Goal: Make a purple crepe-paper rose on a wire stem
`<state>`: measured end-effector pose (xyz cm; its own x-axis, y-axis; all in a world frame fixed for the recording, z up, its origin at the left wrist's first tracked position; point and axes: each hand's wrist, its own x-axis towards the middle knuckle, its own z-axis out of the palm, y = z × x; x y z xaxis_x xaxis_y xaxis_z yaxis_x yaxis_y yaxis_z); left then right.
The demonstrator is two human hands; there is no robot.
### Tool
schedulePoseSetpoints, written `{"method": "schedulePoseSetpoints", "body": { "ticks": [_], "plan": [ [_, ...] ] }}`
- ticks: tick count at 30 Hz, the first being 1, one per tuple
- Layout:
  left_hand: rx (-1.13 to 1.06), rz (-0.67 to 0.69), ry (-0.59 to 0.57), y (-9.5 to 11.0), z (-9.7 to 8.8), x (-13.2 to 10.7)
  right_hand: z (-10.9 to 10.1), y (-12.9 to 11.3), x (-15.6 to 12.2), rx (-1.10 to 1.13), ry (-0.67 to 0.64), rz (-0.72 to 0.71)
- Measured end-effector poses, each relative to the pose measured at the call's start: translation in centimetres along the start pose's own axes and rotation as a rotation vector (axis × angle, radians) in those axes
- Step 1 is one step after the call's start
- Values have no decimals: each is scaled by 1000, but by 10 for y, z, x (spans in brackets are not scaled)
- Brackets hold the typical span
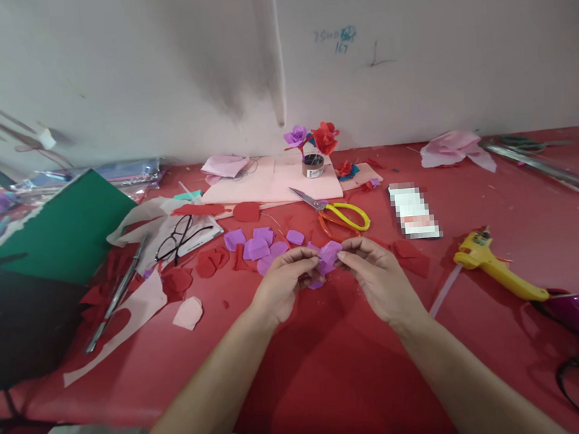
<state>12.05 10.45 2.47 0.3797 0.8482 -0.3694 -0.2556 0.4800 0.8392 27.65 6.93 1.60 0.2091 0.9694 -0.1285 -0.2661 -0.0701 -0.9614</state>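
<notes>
Between my two hands is a small purple paper petal (pixel 330 256). My left hand (pixel 292 277) pinches its left side, and my right hand (pixel 371 271) grips its right edge between thumb and fingers. More purple petals (pixel 256 248) lie on the table just left of and behind my left hand. Red paper petals (pixel 211 262) are scattered further left, with a pale pink petal (pixel 187 313) in front of them. Scissors (pixel 336 212) with yellow and orange handles rest behind my hands, blades pointing back and left.
A yellow hot glue gun (pixel 499 267) lies at right. Paper flowers (pixel 326 137) stand in a brown holder (pixel 313 167) at the back on pink paper (pixel 262 187). Eyeglasses (pixel 178 239), a metal ruler (pixel 118 294) and a green board (pixel 64 228) are at left. The red table (pixel 301 370) meets a wall.
</notes>
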Motion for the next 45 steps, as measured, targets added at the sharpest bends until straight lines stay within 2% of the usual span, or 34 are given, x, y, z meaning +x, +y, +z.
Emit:
{"method": "schedulePoseSetpoints", "body": {
  "ticks": [6,12,20,27,41,45],
  "plan": [
    [-45,-2,0,-1,1,0,1,-1,-1,2,-5,4],
    [-5,14,-36,-4,-2,2,3,-2,-1,-5,0,4],
    [-3,5,-6,-2,1,0,1,-1,-2,6,-8,0],
    [13,26,-31,0,2,-2,2,-3,-2,16,-14,-1],
    [104,86,13,-2,6,-4,2,-3,-3,-13,-21,-11],
    [127,112,57,-2,8,-4,3,-3,-4,2,-20,-6]
  ]
}}
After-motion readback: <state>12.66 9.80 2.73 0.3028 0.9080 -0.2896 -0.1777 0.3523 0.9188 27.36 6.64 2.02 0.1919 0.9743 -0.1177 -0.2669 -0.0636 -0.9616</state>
